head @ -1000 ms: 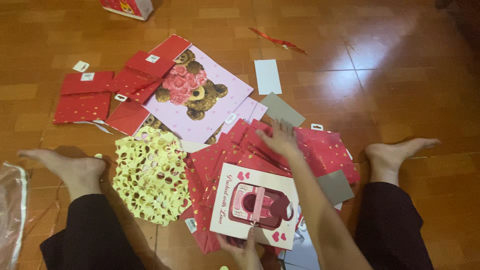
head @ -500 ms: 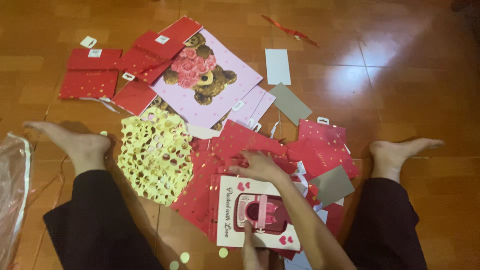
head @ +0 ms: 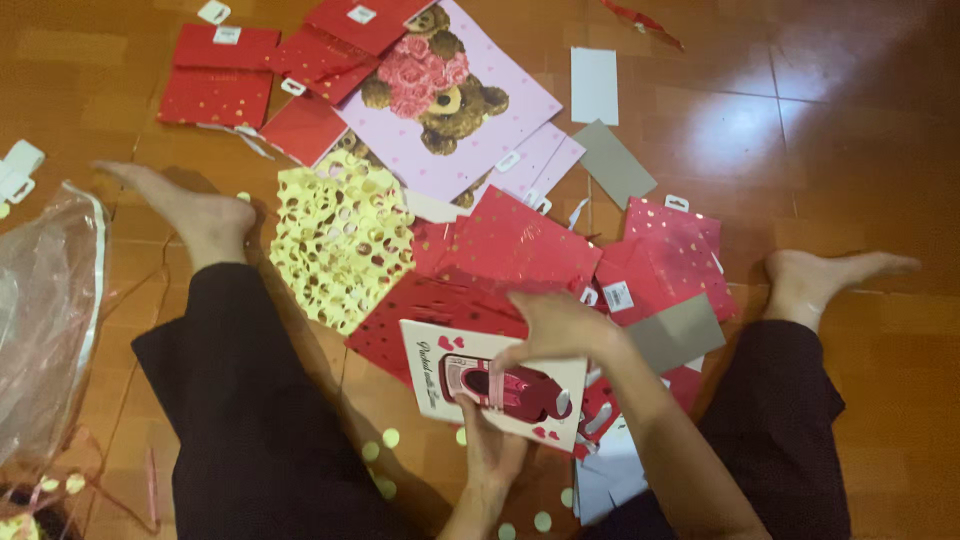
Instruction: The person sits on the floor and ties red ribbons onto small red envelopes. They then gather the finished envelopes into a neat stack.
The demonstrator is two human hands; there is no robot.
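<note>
The person is sitting on the wooden floor (head: 860, 120) with legs spread, and both hands are meeting on a white bag (head: 495, 385) printed with a pink and dark red picture, which is lying flat between the knees on top of a heap of red bags (head: 510, 250). The left hand (head: 490, 450) is coming up from below and pinching the white bag's near edge, thumb on top, fingers curled under it. The right hand (head: 555, 325) is pressing down on the bag's upper right part, fingers bent and closed over its top edge; whether they are gripping a handle there cannot be told. The work in hand looks like handling this one flat bag apart from the pile. To do it well, the left hand should be keeping a firm pinch on the near edge while the right is sliding along the top edge without creasing the paper, and the bag should be lifted level so the red bags beneath are not dragging along with it. A yellow bag (head: 345, 235) cut with holes is lying just beside the left knee, a pink bear bag (head: 450, 100) farther off, grey cards (head: 612, 160) to the right, and a clear plastic sack (head: 45, 310) at the far left.
</note>
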